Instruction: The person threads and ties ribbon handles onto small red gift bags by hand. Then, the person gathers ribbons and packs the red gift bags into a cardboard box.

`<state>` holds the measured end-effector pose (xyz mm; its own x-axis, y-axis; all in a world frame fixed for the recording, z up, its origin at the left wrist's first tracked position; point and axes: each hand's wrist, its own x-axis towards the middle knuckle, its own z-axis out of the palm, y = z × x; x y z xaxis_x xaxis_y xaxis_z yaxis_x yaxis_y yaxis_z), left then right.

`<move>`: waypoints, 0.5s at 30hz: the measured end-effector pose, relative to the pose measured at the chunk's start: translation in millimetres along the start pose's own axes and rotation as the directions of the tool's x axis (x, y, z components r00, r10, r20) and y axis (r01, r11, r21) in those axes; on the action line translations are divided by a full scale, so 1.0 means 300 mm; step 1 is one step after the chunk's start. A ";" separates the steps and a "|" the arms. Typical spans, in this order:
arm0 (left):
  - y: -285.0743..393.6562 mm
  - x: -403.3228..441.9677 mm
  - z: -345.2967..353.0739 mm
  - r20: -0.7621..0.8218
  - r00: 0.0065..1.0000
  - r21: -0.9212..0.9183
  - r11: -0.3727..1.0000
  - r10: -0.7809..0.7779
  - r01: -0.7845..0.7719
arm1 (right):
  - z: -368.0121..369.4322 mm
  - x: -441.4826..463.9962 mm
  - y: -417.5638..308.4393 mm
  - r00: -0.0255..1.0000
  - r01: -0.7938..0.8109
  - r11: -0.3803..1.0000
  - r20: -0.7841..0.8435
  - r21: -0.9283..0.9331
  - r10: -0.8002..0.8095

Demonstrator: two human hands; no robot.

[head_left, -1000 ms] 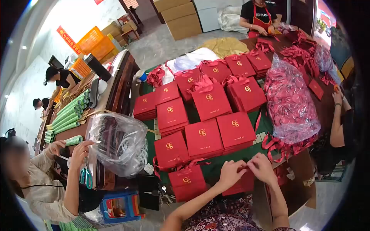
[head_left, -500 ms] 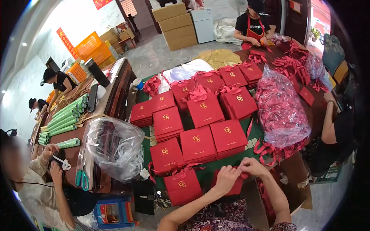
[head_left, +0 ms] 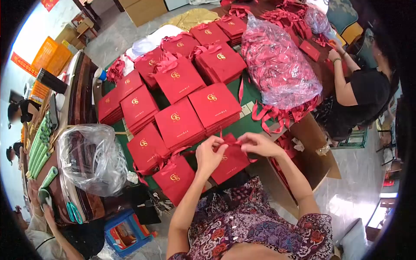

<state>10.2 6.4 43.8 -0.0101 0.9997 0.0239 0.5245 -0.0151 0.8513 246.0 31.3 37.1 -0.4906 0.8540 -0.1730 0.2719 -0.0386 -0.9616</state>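
Observation:
A red paper gift bag (head_left: 229, 167) with gold lettering lies at the table's near edge, close to my body. Across its top edge runs a red ribbon (head_left: 232, 141), with one of my hands on either side. My left hand (head_left: 208, 156) pinches the ribbon at the left, thumb and fingers together. On the right, my right hand (head_left: 261, 145) has its thumb and forefinger closed on the other part of the ribbon. Another red bag (head_left: 175, 180) with ribbon handles lies to the left. Just beyond are stacks of the same red bags (head_left: 180, 125).
A clear plastic sack (head_left: 281, 65) full of red ribbons stands at the right, above an open cardboard box (head_left: 318, 143). To the left are a plastic bag of white strips (head_left: 93, 160), teal scissors (head_left: 73, 212) and green rolls (head_left: 39, 149). A person in black (head_left: 364, 86) sits at the right.
My view has tilted down and swung right, so the table appears farther up and left. My hands, close together before, are now apart with the ribbon between them.

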 end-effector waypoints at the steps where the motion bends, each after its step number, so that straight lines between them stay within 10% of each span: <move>1: -0.003 0.008 -0.004 0.003 1.000 -0.001 1.000 -0.017 0.017 | -0.002 -0.026 -0.008 0.992 0.079 0.980 0.108 -0.182 -0.059; 6: -0.071 0.029 0.031 -0.025 1.000 0.121 0.993 0.006 -0.002 | -0.038 -0.136 -0.086 1.000 0.019 0.884 -0.002 -0.468 -0.022; 11: -0.116 0.017 0.063 -0.034 0.996 0.160 0.985 0.077 -0.071 | -0.052 -0.241 -0.328 1.000 -0.006 0.962 0.028 -0.271 0.014; 15: 0.065 -0.066 -0.006 -0.038 0.908 0.420 0.831 0.417 -0.364 | 0.014 -0.181 -0.327 1.000 0.006 0.954 0.030 -0.299 0.003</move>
<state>19.1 -13.7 60.9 0.1772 0.9008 0.3963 0.7972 -0.3676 0.4790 242.6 -13.4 139.8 -0.5143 0.8381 -0.1820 0.5036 0.1233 -0.8551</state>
